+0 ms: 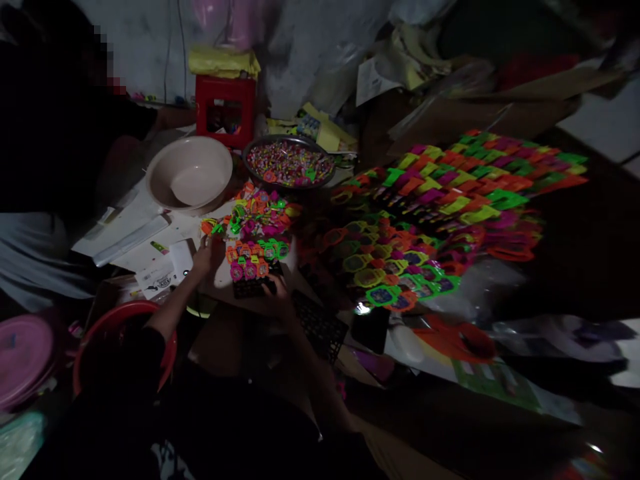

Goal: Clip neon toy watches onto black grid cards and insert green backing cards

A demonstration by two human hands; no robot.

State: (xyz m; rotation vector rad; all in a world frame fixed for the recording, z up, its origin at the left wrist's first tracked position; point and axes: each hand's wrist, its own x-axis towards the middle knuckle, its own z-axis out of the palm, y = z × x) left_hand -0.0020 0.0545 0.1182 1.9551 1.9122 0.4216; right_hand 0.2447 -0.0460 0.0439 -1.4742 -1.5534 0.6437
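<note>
My left hand (204,257) is at the left edge of a loose pile of bright plastic toy watches (255,217). Its fingers point toward an orange and green piece, too dim to show whether they grip it. A black gridded tray (245,289) lies in front of the pile, with rows of orange, pink and green toy watches (250,269) over its far part. At the tray's right side is my right hand (277,288), thumb and forefinger apart, at the tray's surface. Another black gridded tray (320,327) lies beside my right forearm.
A pale basin (190,175) and a metal bowl of small colourful pieces (290,163) stand behind the pile. Rows of toy watches (395,260) spread to the right, near a dark phone (371,330). A red tub (167,353) is at lower left. Another person (55,133) sits at left.
</note>
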